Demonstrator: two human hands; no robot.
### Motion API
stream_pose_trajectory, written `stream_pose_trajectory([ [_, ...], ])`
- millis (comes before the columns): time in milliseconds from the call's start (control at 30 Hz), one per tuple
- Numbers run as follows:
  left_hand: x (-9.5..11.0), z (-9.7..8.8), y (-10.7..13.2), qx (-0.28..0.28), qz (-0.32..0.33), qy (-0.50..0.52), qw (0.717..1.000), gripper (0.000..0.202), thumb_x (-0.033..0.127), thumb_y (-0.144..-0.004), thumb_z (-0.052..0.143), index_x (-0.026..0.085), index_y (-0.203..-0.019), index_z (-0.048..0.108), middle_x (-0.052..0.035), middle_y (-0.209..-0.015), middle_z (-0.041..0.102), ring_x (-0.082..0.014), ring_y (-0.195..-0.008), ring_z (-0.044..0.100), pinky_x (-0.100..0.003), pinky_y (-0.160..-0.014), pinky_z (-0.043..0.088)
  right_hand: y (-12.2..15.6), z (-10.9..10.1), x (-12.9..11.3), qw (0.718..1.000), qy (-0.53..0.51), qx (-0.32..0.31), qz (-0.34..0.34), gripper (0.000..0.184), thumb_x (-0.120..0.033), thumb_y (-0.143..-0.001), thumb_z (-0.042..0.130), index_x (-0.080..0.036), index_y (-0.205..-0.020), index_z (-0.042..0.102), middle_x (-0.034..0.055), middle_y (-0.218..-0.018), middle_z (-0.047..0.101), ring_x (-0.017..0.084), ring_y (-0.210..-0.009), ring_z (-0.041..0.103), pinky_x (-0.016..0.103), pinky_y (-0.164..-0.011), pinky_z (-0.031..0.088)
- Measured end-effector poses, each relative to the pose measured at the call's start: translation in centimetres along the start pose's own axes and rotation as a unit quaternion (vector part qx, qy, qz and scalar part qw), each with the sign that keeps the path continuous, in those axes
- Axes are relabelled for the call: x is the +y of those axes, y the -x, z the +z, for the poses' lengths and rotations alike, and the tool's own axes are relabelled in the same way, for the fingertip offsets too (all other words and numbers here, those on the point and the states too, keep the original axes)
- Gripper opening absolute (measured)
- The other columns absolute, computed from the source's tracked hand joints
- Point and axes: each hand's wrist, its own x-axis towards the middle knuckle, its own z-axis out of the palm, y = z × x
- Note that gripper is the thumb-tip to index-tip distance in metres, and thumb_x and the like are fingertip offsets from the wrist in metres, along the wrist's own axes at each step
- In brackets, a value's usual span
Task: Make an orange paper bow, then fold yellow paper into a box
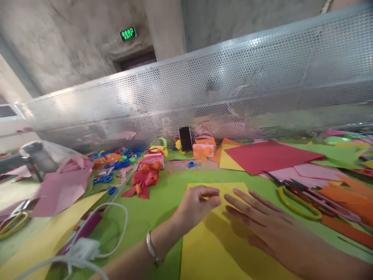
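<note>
A large yellow sheet (215,245) lies on the green table covering in front of me. Above its upper left part is my left hand (196,206), fingers curled and the thumb tip close to the index fingertip. Whatever sits in that pinch, if anything, is too small to make out. My right hand (262,221) is over the sheet's right side, palm down, its fingers stretched and slightly apart, holding nothing visible. Yellow-handled scissors (300,204) lie to the right of it, beside pink-handled scissors (332,204).
Red paper (271,155) and pink sheets (311,173) lie at the back right. Small paper bags (204,149) and a phone (185,139) stand before a perforated metal screen (204,89). A white cable (126,225) and purple-pink tube (91,227) are on the left.
</note>
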Motion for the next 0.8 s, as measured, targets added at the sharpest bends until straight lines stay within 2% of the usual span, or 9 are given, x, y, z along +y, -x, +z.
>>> stream_pose_trajectory([
  [67,0.7,0.6,0.6,-0.045,-0.046,0.122,0.99,0.045,0.048,-0.077,0.069,0.013,-0.104,0.074,-0.0112,-0.094,0.077,-0.0214,-0.081,0.07,-0.03,-0.072,0.055,-0.3,-0.4,-0.3,1.0,-0.004,0.013,0.001,0.054,-0.022,-0.091,0.046,-0.022,-0.145,0.041,0.0032,-0.154,0.037,0.023,-0.144,0.025,0.043,-0.111,0.037],
  [133,1.2,1.1,1.0,-0.056,-0.096,0.236,0.965,0.046,0.046,-0.06,0.082,0.013,-0.092,0.078,-0.0072,-0.076,0.076,-0.0153,-0.062,0.063,-0.027,-0.062,0.052,-0.4,-0.7,-0.5,1.0,-0.002,0.007,0.001,0.06,-0.019,-0.088,0.047,-0.025,-0.147,0.038,0.0048,-0.153,0.039,0.025,-0.142,0.03,0.046,-0.107,0.042],
  [267,2.0,1.4,1.3,0.005,-0.13,0.312,0.941,0.039,0.043,-0.047,0.088,0.016,-0.074,0.081,-0.003,-0.058,0.07,-0.0095,-0.048,0.051,-0.025,-0.054,0.047,0.0,-0.6,-0.4,0.999,-0.033,-0.018,0.029,0.072,-0.012,-0.083,0.05,-0.029,-0.151,0.03,0.0093,-0.158,0.028,0.029,-0.142,0.031,0.049,-0.104,0.046],
  [400,2.7,1.3,1.5,0.067,-0.094,0.318,0.941,0.034,0.044,-0.05,0.087,0.018,-0.071,0.08,-0.0062,-0.064,0.074,-0.0146,-0.052,0.057,-0.028,-0.053,0.049,0.2,-0.7,-0.7,0.98,-0.154,-0.094,0.085,0.09,-0.007,-0.079,0.054,-0.036,-0.154,0.013,0.0075,-0.161,0.006,0.031,-0.141,0.029,0.046,-0.102,0.047],
  [500,3.2,1.0,1.9,0.115,0.02,0.222,0.968,0.015,0.034,-0.061,0.084,0.021,-0.067,0.08,-0.0065,-0.07,0.076,-0.0188,-0.063,0.065,-0.031,-0.066,0.052,-0.2,-1.6,-1.2,0.938,-0.266,-0.18,0.125,0.095,-0.007,-0.077,0.055,-0.038,-0.154,0.008,0.0058,-0.161,0.007,0.027,-0.138,0.034,0.042,-0.104,0.044],
  [567,3.4,0.9,2.0,0.129,0.058,0.191,0.971,0.009,0.029,-0.065,0.082,0.021,-0.063,0.078,-0.0057,-0.069,0.075,-0.0185,-0.067,0.065,-0.03,-0.069,0.05,-0.5,-2.2,-1.5,0.915,-0.323,-0.197,0.141,0.096,-0.006,-0.077,0.055,-0.038,-0.153,0.006,0.0043,-0.161,0.008,0.025,-0.14,0.03,0.04,-0.106,0.04],
  [633,3.5,0.8,1.9,0.131,0.008,0.241,0.962,0.019,0.034,-0.067,0.08,0.019,-0.059,0.073,-0.0041,-0.06,0.071,-0.0146,-0.057,0.059,-0.026,-0.059,0.045,-0.6,-2.4,-1.7,0.91,-0.342,-0.188,0.137,0.097,-0.006,-0.078,0.055,-0.038,-0.153,0.004,0.0036,-0.161,0.007,0.024,-0.142,0.025,0.041,-0.108,0.038],
  [733,2.9,0.5,1.4,0.125,-0.103,0.35,0.923,0.037,0.049,-0.066,0.077,0.016,-0.06,0.061,0.001,-0.051,0.059,-0.008,-0.048,0.045,-0.021,-0.05,0.033,-0.4,-1.9,-1.8,0.938,-0.302,-0.141,0.091,0.1,-0.008,-0.077,0.059,-0.038,-0.153,0.002,0.0041,-0.161,0.005,0.028,-0.144,0.014,0.05,-0.108,0.035],
  [800,2.3,0.2,0.9,0.118,-0.131,0.376,0.91,0.046,0.057,-0.063,0.075,0.017,-0.064,0.054,0.0045,-0.051,0.052,-0.006,-0.048,0.042,-0.02,-0.05,0.029,0.0,-1.3,-1.7,0.955,-0.263,-0.121,0.065,0.101,-0.01,-0.077,0.06,-0.036,-0.154,0.0,0.0048,-0.161,0.005,0.03,-0.145,0.01,0.054,-0.108,0.034],
])
